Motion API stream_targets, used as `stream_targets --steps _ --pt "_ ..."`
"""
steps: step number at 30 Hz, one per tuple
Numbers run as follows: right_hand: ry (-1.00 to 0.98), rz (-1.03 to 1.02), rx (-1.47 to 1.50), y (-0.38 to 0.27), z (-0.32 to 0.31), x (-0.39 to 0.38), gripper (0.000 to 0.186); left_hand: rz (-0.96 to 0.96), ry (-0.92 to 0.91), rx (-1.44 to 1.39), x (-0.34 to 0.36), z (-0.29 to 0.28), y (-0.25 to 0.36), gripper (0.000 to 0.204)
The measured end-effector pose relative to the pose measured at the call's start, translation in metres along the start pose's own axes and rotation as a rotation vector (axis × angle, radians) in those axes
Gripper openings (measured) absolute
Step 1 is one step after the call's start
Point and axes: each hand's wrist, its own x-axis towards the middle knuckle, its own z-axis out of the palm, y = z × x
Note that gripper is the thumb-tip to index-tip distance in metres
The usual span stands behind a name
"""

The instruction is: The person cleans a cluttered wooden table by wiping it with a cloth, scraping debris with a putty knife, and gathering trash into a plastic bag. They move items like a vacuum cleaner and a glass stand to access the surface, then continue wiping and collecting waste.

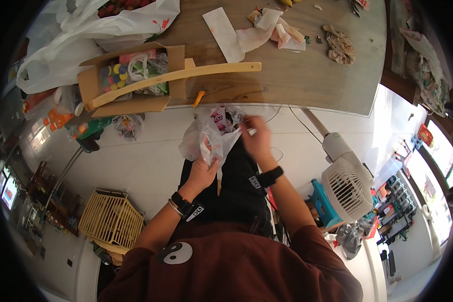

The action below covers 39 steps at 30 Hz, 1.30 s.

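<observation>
Above my lap, a thin white plastic bag (191, 141) hangs with its mouth gaping. My left hand (204, 173) is closed around its lower side and bunches the plastic. Inside the bag's mouth shows a printed wrapper (219, 118) in pink, white and black. My right hand (257, 137), a little blurred, is at the bag's right rim with its fingers curled together. What those fingers pinch is too small and smeared to make out. A small orange object (199, 98) lies on the table edge just beyond the bag.
On the wooden table (297, 80), a curved wooden stick (206, 71) rests across an open cardboard box (176, 60) of packaged items. Paper scraps (224, 35) and a crumpled brown cloth (340, 45) lie farther back. A white fan (347, 189) stands right, a yellow slatted crate (110, 219) left.
</observation>
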Motion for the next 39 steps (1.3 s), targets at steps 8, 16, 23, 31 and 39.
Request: stream_targets --steps 8,16,23,31,39 --pt "0.074 -0.102 -0.095 -0.017 -0.024 0.066 0.031 0.11 -0.045 0.017 0.003 -0.006 0.0 0.076" --pt "0.359 -0.161 -0.591 -0.061 -0.069 0.224 0.103 0.022 -0.064 -0.171 0.004 -0.014 0.008 0.072" --pt "0.463 -0.178 -0.87 -0.043 0.006 0.251 0.053 0.092 -0.016 0.03 0.011 -0.015 0.003 0.067" --pt "0.264 -0.143 -0.134 -0.03 -0.044 0.22 0.034 0.034 0.008 -0.33 0.015 -0.001 0.012 0.083" --pt "-0.523 0.672 0.275 -0.013 -0.046 0.06 0.04 0.073 -0.02 -0.116 0.011 0.008 0.018 0.067"
